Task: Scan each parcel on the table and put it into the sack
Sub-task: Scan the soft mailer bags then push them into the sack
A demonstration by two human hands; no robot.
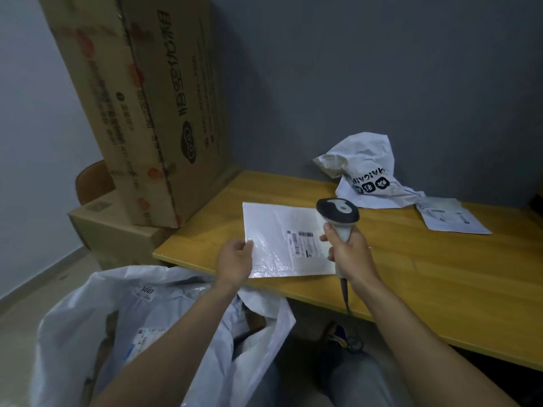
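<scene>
A flat white plastic parcel [276, 230] with a barcode label [304, 242] lies at the near left of the wooden table [426, 268]. My left hand [235, 259] grips its near left corner. My right hand [349, 254] holds a grey and white handheld scanner [338, 214] by its handle, the head just right of the label. Below the table's left edge stands the open white sack [164, 333], with several labelled parcels inside. On the far side of the table lies a crumpled white parcel [367, 171], and a flat white parcel [452, 218] sits to its right.
A tall cardboard box [141, 107] leans against the wall left of the table, on a lower carton [111, 227]. The scanner's cable [348, 306] hangs over the table's front edge. My legs are under the table at the bottom.
</scene>
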